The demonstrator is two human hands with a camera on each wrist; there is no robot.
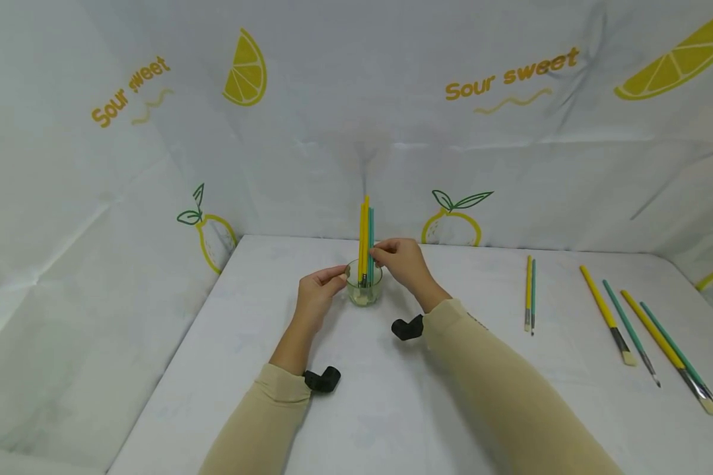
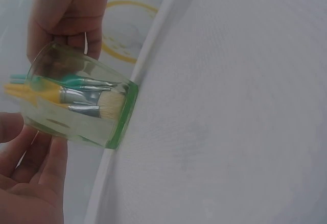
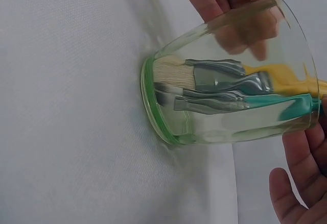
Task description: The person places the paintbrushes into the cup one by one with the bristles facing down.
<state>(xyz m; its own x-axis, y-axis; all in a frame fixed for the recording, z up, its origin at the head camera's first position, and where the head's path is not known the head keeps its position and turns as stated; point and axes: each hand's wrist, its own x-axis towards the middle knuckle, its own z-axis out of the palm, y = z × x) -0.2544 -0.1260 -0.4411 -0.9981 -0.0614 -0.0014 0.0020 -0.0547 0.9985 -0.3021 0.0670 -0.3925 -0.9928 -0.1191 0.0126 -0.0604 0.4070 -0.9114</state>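
Note:
A clear greenish glass cup stands upright on the white table, holding yellow paintbrushes and teal paintbrushes, bristles down. My left hand holds the cup at its left rim, thumb and fingers reaching the glass. From the other side, my right hand pinches a teal handle just above the rim. Through the glass in the right wrist view, pale flat bristles and a dark bristle tip rest near the bottom. The left wrist view shows silver ferrules inside the cup.
To the right on the table lies a thin yellow brush beside a thin teal brush. Farther right are larger yellow brushes and teal brushes, laid slanting. A white lemon-printed cloth hangs behind the table's back edge.

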